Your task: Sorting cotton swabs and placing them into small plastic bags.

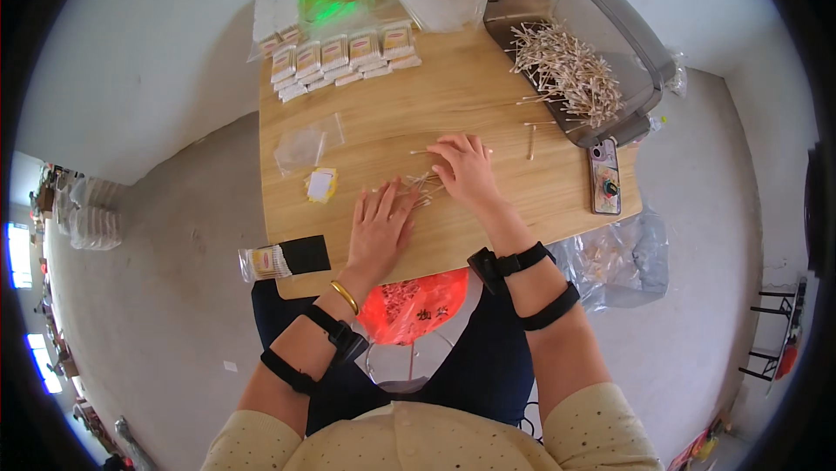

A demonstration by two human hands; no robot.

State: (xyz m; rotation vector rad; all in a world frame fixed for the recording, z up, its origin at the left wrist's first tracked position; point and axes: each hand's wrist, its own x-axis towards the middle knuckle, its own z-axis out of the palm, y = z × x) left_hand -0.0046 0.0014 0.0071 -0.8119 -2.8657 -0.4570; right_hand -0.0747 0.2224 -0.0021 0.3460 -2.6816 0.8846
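A small loose pile of cotton swabs (423, 187) lies on the wooden table between my two hands. My left hand (380, 225) rests palm down at the pile's left side, fingers stretched out and slightly apart. Across the pile, my right hand (470, 173) is open, with its fingers curved and the thumb apart from them. One swab (419, 152) pokes out by its fingertips; what lies beneath the hand is hidden. To the left are a small stack of white and yellow cards (321, 185) and clear plastic bags (306, 145).
A grey translucent bin (640, 44) on its side spills many swabs (570, 75) at the far right. Filled swab packs (334, 53) stand in rows at the far left. A phone (604, 179) lies at the right edge, another pack (264, 262) on a black pad (305, 254) at the near-left corner.
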